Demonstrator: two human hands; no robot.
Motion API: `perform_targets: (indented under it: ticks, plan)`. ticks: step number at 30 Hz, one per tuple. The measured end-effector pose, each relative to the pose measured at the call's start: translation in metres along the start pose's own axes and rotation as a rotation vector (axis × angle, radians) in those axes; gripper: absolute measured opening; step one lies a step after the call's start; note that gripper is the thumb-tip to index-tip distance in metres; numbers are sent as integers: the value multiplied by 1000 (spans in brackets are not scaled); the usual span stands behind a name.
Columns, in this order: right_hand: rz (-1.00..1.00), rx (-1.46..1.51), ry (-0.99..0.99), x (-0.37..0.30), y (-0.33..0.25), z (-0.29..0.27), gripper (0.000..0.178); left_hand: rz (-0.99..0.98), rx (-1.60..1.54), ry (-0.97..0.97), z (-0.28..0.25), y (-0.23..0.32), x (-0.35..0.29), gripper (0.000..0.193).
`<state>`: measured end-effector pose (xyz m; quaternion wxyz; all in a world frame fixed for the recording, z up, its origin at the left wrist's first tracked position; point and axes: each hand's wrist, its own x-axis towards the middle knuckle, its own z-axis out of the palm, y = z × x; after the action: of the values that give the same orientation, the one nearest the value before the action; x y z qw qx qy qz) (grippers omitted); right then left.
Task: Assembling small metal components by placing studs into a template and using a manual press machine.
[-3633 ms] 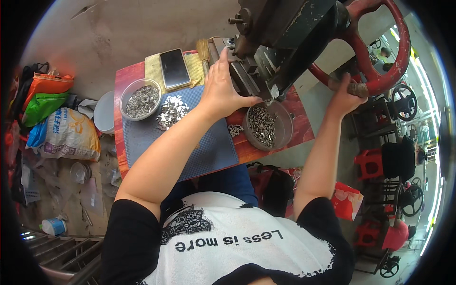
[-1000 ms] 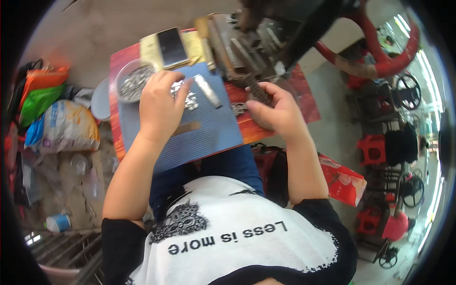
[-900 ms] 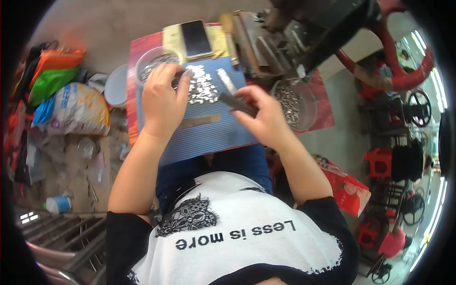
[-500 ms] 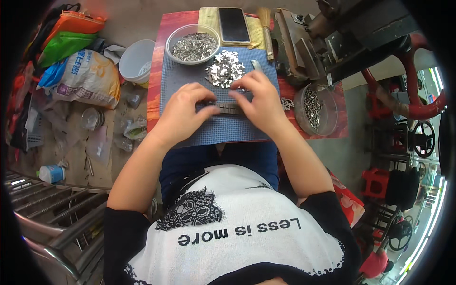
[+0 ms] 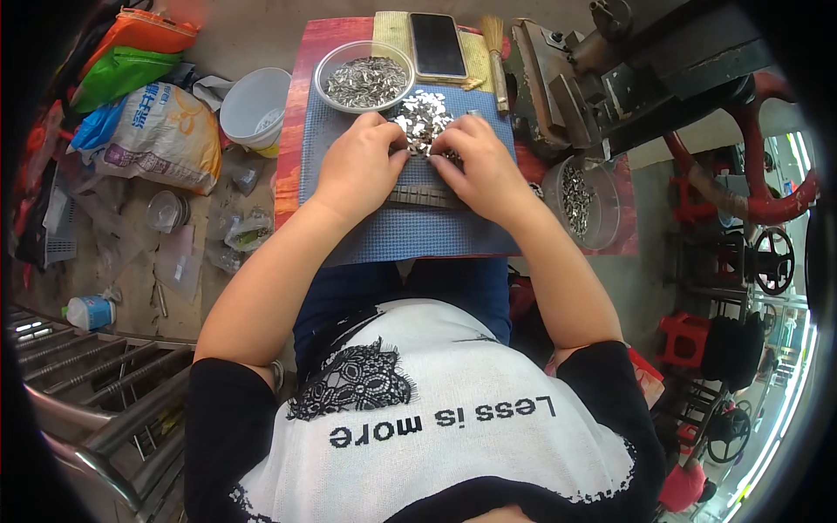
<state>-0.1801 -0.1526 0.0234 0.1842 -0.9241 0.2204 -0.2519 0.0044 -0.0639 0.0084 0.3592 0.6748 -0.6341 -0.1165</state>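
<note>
A loose pile of small shiny metal pieces lies on a blue textured mat. My left hand is at the pile's near left side, fingers curled and thumb close to the forefinger. From the right, my right hand reaches in with bent fingers and thumb among the pieces. Whatever sits between the fingertips of each hand is too small to make out. Just below both hands, a narrow dark metal bar with slots across it rests crosswise on the mat, its right end partly covered by my right hand.
Behind the pile stands a clear round tub of slim metal pieces, beside a phone and a brush. Another clear tub is at the right, near a dark machine. A white bucket stands left.
Both hands have moved away from me, off the slotted bar and onto the near edge of the pile. More of the bar now shows.
</note>
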Motion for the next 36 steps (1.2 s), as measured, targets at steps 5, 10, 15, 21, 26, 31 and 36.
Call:
perform_targets:
  ticks: [5, 10, 15, 21, 26, 31, 36]
  plan:
    - [186, 297, -217, -31, -3, -31, 14, -79, -127, -92, -11, 2, -1, 11]
    - [139, 159, -223, -43, -10, -36, 14, 5, -143, -59, -7, 7, -5, 11]
    - [179, 154, -206, -41, -14, -38, 12, -100, -265, -97, -10, 11, -5, 10]
    - [213, 137, -24, -12, -12, -14, 13, -148, -291, -149, -15, 8, -6, 10]
    - [124, -36, -49, 2, -2, 8, 17, 72, 13, -79, -14, -6, -10, 10]
    - [140, -77, -51, 2, -8, 3, 13, 5, 4, -164, -16, -6, -9, 12]
    - [293, 234, 29, -20, -16, -16, 15, 0, -80, -213, -24, -9, -7, 14]
